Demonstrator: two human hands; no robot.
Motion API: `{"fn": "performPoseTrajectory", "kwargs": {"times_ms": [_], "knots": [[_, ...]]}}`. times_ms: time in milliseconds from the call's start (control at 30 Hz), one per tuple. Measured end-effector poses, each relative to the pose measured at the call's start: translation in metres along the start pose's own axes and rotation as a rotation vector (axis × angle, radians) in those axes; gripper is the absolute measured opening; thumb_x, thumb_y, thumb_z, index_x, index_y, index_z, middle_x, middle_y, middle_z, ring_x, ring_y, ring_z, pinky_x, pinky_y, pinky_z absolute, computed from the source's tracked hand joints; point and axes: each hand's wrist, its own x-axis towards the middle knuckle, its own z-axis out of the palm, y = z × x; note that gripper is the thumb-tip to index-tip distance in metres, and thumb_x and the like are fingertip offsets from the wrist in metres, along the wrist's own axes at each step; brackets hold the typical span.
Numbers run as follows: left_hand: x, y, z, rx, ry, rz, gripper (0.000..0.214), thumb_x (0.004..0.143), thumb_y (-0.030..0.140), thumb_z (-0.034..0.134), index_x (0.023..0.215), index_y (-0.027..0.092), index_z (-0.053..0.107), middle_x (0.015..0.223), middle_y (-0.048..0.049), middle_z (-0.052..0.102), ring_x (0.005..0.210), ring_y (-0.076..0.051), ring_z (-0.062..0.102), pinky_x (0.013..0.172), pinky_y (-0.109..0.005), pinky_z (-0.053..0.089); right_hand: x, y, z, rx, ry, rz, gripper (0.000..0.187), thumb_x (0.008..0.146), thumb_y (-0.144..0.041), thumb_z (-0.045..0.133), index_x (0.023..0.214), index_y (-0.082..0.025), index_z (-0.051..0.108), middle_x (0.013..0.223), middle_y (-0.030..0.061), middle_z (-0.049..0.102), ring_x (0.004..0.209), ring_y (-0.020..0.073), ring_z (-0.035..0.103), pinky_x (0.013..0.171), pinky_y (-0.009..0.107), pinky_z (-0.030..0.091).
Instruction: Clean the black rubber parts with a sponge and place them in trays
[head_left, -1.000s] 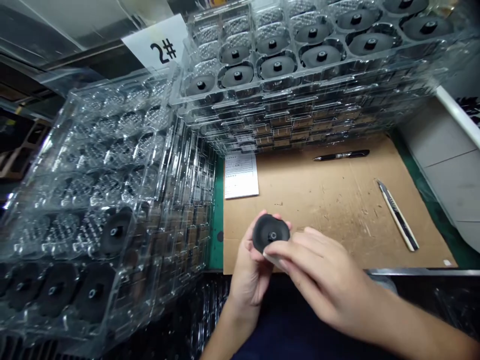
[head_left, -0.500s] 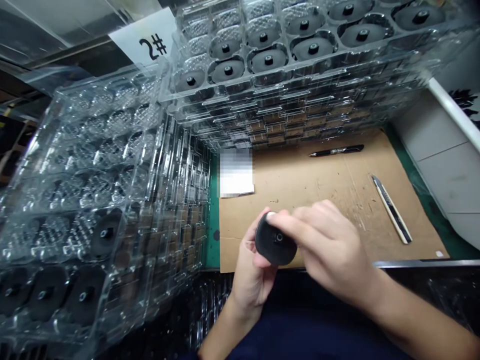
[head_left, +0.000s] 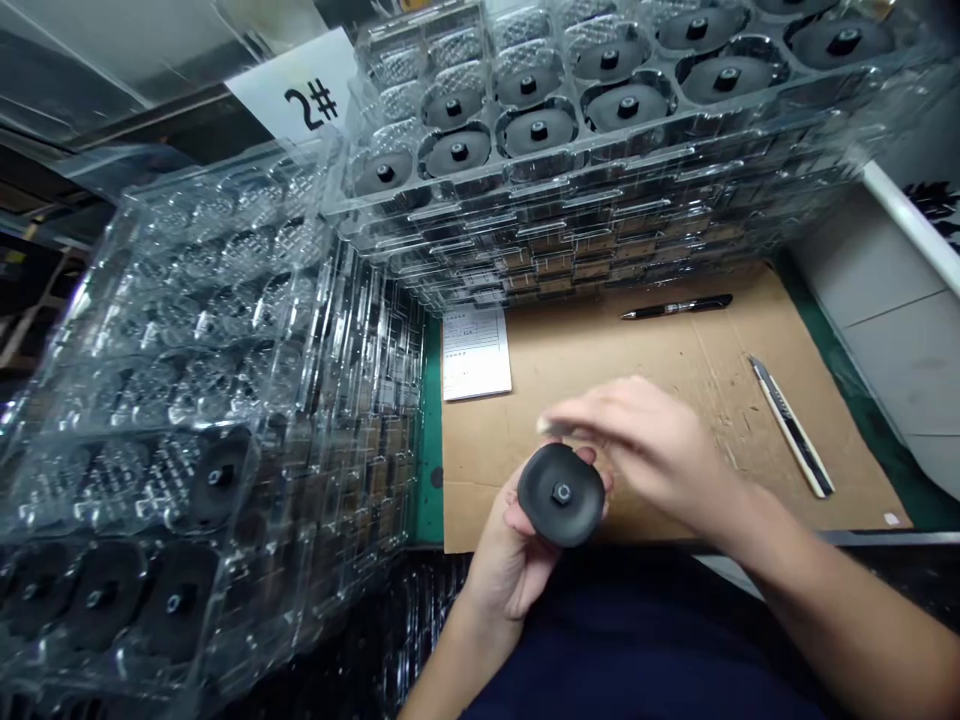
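The black disc (head_left: pixel 561 495) sits on my left hand (head_left: pixel 504 562), fingers curled up behind it, over the cardboard's (head_left: pixel 484 450) near edge. My right hand (head_left: pixel 645 440) is open just beyond it, off the disc, with open cardboard stretching right to the knife (head_left: pixel 791 428).

Your round black disc (head_left: pixel 561 495): dull, smooth, looks like plastic. Your clear plastic trays (head_left: pixel 225 300): shiny, smooth. Flat brown cardboard sheet (head_left: pixel 660 420): dull, rough, scratched. Thin black pen (head_left: pixel 676 306): shiny. White paper sheet (head_left: pixel 476 352): thin, smooth.
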Motion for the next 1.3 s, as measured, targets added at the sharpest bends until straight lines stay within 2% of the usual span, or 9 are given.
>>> {"fn": "performPoseTrajectory", "kwargs": {"times_ms": [133, 333, 533, 667, 800, 933, 1067, 1200, 1300], "knots": [[-0.002, 0.004, -0.004, -0.108, -0.098, -0.017, 0.061, 0.059, 0.047, 0.074, 0.114, 0.025, 0.059, 0.114, -0.0079, 0.06, 0.098, -0.027, 0.061, 0.086, -0.038, 0.05, -0.031, 0.037, 0.014, -0.015, -0.037, 0.359, 0.026, 0.091, -0.024, 0.044, 0.11, -0.024, 0.062, 0.094, 0.0028, 0.064, 0.086, 0.0132, 0.058, 0.077, 0.028, 0.044], [0.0, 0.002, -0.009, -0.144, -0.078, -0.033, 0.061, 0.058, 0.046, 0.075, 0.114, 0.025, 0.06, 0.116, -0.0085, 0.059, 0.101, -0.029, 0.06, 0.089, -0.043, 0.048, -0.075, 0.051, 0.051, 0.068, -0.134, 0.44, 0.023, 0.087, -0.021, 0.047, 0.1, -0.021, 0.066, 0.085, 0.0027, 0.066, 0.076, 0.0139, 0.062, 0.068, 0.028, 0.049], [-0.001, 0.001, -0.007, -0.126, -0.086, -0.005, 0.06, 0.06, 0.047, 0.073, 0.114, 0.026, 0.06, 0.119, -0.0072, 0.058, 0.104, -0.028, 0.059, 0.089, -0.036, 0.048, -0.047, 0.028, 0.021, 0.096, 0.088, 0.513, 0.025, 0.09, -0.028, 0.046, 0.11, -0.023, 0.061, 0.106, 0.0044, 0.063, 0.088, 0.0148, 0.06, 0.069, 0.027, 0.048], [-0.001, -0.004, -0.002, -0.036, -0.008, 0.081, 0.06, 0.063, 0.044, 0.074, 0.118, 0.026, 0.058, 0.121, -0.0062, 0.058, 0.109, -0.025, 0.056, 0.096, -0.034, 0.044, -0.033, -0.017, 0.008, 0.079, 0.269, 0.28, 0.03, 0.087, -0.018, 0.051, 0.115, -0.024, 0.057, 0.105, 0.0025, 0.061, 0.083, 0.0126, 0.056, 0.069, 0.026, 0.044], [0.001, -0.004, 0.0, 0.047, 0.031, 0.114, 0.05, 0.071, 0.031, 0.072, 0.118, 0.025, 0.057, 0.119, -0.007, 0.059, 0.112, -0.025, 0.054, 0.101, -0.037, 0.039, -0.028, -0.043, 0.013, 0.071, 0.132, -0.037, 0.029, 0.085, -0.009, 0.047, 0.112, -0.015, 0.055, 0.094, 0.0061, 0.062, 0.083, 0.0157, 0.053, 0.078, 0.033, 0.042], [0.0, 0.001, 0.002, 0.078, 0.088, 0.211, 0.051, 0.065, 0.022, 0.077, 0.112, 0.028, 0.06, 0.116, -0.0026, 0.061, 0.107, -0.023, 0.057, 0.097, -0.035, 0.042, -0.014, -0.045, 0.013, 0.085, -0.09, -0.032, 0.023, 0.087, -0.01, 0.044, 0.104, -0.015, 0.058, 0.089, 0.0049, 0.06, 0.077, 0.0146, 0.05, 0.072, 0.031, 0.041], [-0.003, 0.005, 0.006, 0.093, -0.033, 0.209, 0.047, 0.07, 0.032, 0.073, 0.115, 0.027, 0.06, 0.116, -0.004, 0.061, 0.11, -0.02, 0.056, 0.102, -0.031, 0.038, -0.013, -0.043, 0.016, 0.077, 0.153, -0.159, 0.026, 0.084, -0.009, 0.048, 0.109, -0.008, 0.056, 0.088, 0.0083, 0.06, 0.079, 0.0159, 0.05, 0.074, 0.033, 0.041], [-0.001, 0.009, 0.003, 0.079, -0.071, 0.219, 0.06, 0.058, 0.038, 0.078, 0.114, 0.028, 0.06, 0.114, -0.0034, 0.063, 0.103, -0.022, 0.06, 0.094, -0.03, 0.045, -0.03, -0.038, 0.014, 0.038, 0.052, -0.091, 0.028, 0.083, -0.005, 0.047, 0.109, -0.011, 0.056, 0.082, 0.006, 0.057, 0.074, 0.014, 0.045, 0.068, 0.03, 0.038], [0.0, 0.005, 0.001, 0.048, -0.014, 0.205, 0.062, 0.053, 0.04, 0.079, 0.111, 0.026, 0.062, 0.111, -0.0019, 0.064, 0.101, -0.017, 0.059, 0.09, -0.021, 0.046, -0.027, -0.037, 0.007, -0.144, 0.114, 0.043, 0.024, 0.085, -0.007, 0.046, 0.106, -0.01, 0.058, 0.078, 0.006, 0.055, 0.071, 0.0141, 0.042, 0.065, 0.031, 0.034]]}}
